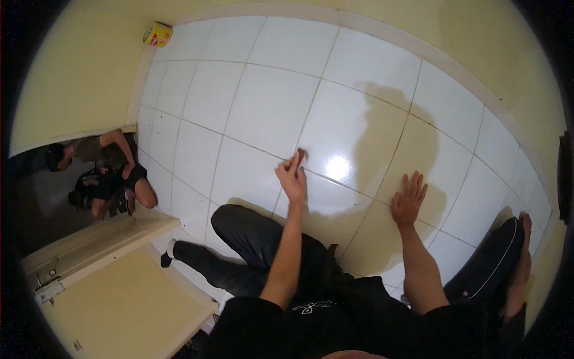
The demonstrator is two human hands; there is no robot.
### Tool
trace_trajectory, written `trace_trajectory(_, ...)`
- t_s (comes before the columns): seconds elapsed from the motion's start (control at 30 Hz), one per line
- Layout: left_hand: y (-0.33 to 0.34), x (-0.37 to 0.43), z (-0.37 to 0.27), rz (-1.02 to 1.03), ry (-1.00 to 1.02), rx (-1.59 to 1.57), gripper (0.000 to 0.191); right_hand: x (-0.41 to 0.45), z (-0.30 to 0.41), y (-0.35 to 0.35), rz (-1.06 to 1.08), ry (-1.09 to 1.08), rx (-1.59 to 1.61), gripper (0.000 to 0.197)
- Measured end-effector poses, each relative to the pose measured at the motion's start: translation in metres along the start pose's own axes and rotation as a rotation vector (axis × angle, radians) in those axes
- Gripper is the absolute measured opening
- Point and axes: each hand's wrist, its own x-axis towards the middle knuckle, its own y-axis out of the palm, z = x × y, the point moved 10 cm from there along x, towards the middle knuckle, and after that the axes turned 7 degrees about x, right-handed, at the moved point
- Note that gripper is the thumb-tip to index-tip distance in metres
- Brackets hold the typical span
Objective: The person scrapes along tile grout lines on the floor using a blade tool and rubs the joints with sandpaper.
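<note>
My left hand (292, 179) grips a small reddish-brown and white object (303, 156) by the fingertips, at a grout line of the white tiled floor (269, 94). The object is blurred and partly hidden by my fingers, so its kind cannot be made out. To the right, my right hand (408, 202) rests palm down on the tiles with its fingers spread, holding nothing. My shadow falls over the tiles around and beyond it. A bright light reflection shows on the floor between my two hands.
A yellow tin (159, 35) sits in the far left corner. At left, people (105, 172) crouch in a doorway beside a door (130, 300) standing ajar. Another person's dark-trousered leg (489, 258) is close on my right. Cream walls (471, 49) border the floor.
</note>
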Motion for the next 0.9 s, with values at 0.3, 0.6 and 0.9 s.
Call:
trace_trajectory(0.3,-0.009,-0.046,0.019,-0.058,-0.064,-0.231,0.062,0.002,0.012,-0.013,0.023,0.001,0.002,0.062)
trace_trajectory(0.6,-0.043,-0.039,0.036,-0.135,-0.009,-0.216,0.063,-0.02,-0.086,0.004,-0.201,0.226,0.199,0.022)
trace_trajectory(0.9,-0.012,-0.049,0.018,-0.064,0.004,-0.135,0.059,-0.061,-0.227,0.079,0.002,0.609,0.477,0.03)
